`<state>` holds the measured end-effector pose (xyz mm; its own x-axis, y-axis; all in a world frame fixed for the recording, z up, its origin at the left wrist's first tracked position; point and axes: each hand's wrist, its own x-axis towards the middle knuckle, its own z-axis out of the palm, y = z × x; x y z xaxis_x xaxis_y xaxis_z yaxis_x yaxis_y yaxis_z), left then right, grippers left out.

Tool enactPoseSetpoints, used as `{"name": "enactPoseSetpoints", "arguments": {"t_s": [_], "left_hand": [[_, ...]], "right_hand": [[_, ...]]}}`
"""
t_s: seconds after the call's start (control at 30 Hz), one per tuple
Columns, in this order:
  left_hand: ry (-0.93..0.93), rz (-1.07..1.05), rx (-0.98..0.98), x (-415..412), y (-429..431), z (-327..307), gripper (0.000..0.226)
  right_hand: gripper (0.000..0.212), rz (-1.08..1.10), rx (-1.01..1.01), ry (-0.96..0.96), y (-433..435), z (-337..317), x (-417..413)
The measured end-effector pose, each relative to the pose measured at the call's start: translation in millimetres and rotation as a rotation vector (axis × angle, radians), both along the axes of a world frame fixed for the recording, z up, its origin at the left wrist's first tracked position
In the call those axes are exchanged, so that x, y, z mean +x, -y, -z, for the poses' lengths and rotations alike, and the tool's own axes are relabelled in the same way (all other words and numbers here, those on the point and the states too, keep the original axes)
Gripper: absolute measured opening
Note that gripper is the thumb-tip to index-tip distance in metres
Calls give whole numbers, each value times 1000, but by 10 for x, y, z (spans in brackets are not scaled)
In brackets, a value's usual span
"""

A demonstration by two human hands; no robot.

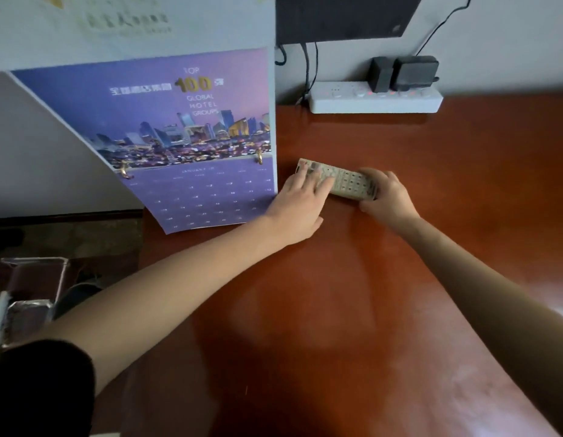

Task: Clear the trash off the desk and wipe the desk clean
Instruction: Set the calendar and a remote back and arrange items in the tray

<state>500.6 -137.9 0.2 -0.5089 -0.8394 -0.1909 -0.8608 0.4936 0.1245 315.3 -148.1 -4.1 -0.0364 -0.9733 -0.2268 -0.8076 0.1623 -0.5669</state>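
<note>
A pale remote control (343, 182) lies on the reddish-brown wooden desk (352, 310), a little beyond the middle. My right hand (386, 197) grips its right end, with curled fingers wrapped round the edge. My left hand (300, 205) rests on the remote's left half, its fingers straight and laid flat over the buttons. Both forearms stretch across the desk from the near side. No trash and no cloth show on the desk.
A purple wall calendar (192, 143) hangs at the desk's left edge, close to my left hand. A white power strip (375, 97) with black adapters sits at the back by the wall, under a dark screen (343, 17). A foil-lined bin (27, 288) stands on the floor at left.
</note>
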Motion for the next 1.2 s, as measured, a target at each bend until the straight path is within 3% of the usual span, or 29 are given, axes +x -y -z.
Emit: {"name": "enactPoseSetpoints", "arguments": {"t_s": [0.1, 0.27, 0.33, 0.43, 0.57, 0.9, 1.1, 1.2], "left_hand": [[-16, -76, 41, -106, 47, 53, 74], [-89, -77, 8, -205, 76, 47, 69], [-108, -139, 40, -213, -25, 42, 73], [-165, -266, 165, -151, -225, 74, 98], [-297, -302, 329, -4, -384, 79, 114], [-548, -414, 266, -49, -332, 165, 107], [-576, -446, 272, -70, -327, 169, 109], [-538, -400, 307, 36, -421, 69, 85]], "right_hand": [[64, -8, -5, 64, 131, -20, -154], [66, -259, 83, 39, 334, -36, -322], [61, -194, 6, 38, 339, -31, -250], [56, 14, -34, 137, 151, 57, -9], [62, -25, 39, 282, -28, 184, 327], [58, -6, 113, 320, 264, 80, 453], [44, 40, 120, 346, 106, 27, 452], [38, 24, 58, 185, -106, -22, 442]]}}
